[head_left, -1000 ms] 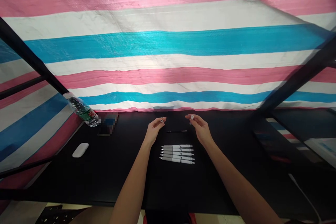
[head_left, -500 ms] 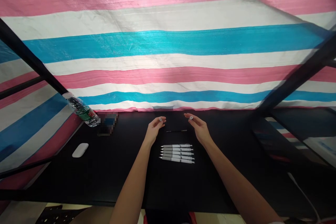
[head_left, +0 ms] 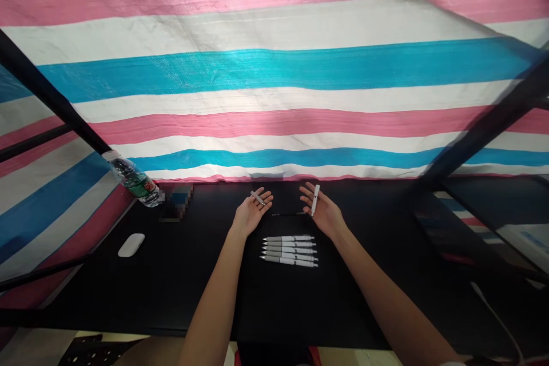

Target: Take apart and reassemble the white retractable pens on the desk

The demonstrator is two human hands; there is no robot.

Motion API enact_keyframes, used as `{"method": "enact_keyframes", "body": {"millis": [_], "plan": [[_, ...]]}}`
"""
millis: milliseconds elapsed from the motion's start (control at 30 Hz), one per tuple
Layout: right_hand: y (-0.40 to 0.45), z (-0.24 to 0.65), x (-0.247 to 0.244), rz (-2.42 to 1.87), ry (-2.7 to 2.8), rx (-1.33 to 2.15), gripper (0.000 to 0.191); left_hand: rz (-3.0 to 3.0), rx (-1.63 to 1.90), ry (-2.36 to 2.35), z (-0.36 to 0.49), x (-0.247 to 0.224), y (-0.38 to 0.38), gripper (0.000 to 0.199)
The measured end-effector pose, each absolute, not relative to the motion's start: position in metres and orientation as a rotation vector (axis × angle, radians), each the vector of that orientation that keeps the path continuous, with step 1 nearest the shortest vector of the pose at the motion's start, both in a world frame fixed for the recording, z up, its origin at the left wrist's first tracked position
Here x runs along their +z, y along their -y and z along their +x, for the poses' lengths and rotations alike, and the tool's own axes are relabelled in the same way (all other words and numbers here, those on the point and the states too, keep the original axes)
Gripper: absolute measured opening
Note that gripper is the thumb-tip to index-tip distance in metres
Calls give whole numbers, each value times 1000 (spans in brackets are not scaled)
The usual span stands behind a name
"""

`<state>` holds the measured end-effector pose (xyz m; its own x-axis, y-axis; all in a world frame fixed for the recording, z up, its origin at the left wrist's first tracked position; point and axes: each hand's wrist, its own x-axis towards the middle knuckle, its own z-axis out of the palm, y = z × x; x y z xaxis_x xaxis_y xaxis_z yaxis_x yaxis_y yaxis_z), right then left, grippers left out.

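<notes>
Open-handed, with palms turned up and fingers loosely spread, a person's left hand (head_left: 249,215) and right hand (head_left: 326,217) each display a slender pen part above a black table (head_left: 193,291). Neither grip is closed: a grey barrel section (head_left: 258,198) lies slantwise across the fingers of the left, while a white barrel section (head_left: 315,200) rests nearly lengthwise along the open right, one end toward the striped backdrop. Between the hands, a thin black refill (head_left: 285,215) lies crosswise on the tabletop, its right end close to the right hand's fingers; whether they touch cannot be told. Nearer the wearer, a row of white-and-grey pens (head_left: 289,251) lies side by side, tips pointing left. At far left, a white computer mouse (head_left: 131,245) sits on the tabletop, apart from the hands. Beyond it, a clear plastic bottle (head_left: 139,184) with a green label leans at a tilt beside a pixelated item (head_left: 176,203). To the right, a pale cable (head_left: 493,311) trails toward the near edge. Pink, white and blue stripes run across the tarpaulin (head_left: 274,71) behind, flanked by black frame bars (head_left: 51,88).
</notes>
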<state>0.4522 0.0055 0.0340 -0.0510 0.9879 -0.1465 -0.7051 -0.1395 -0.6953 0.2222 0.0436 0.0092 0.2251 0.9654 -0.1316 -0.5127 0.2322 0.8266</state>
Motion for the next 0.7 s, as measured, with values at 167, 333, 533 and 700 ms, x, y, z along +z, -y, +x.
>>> {"method": "enact_keyframes", "body": {"millis": [167, 333, 533, 700], "plan": [[-8, 452, 27, -816, 540, 1498, 23, 706, 1173, -757, 224, 12, -42, 28], [-9, 454, 22, -798, 568, 1480, 32, 661, 1220, -828, 224, 14, -41, 23], [-10, 452, 23, -801, 593, 1513, 32, 756, 1245, -839, 225, 14, -40, 35], [-9, 451, 18, -985, 789, 1288, 45, 1213, 1318, -1118, 225, 11, -40, 28]]}}
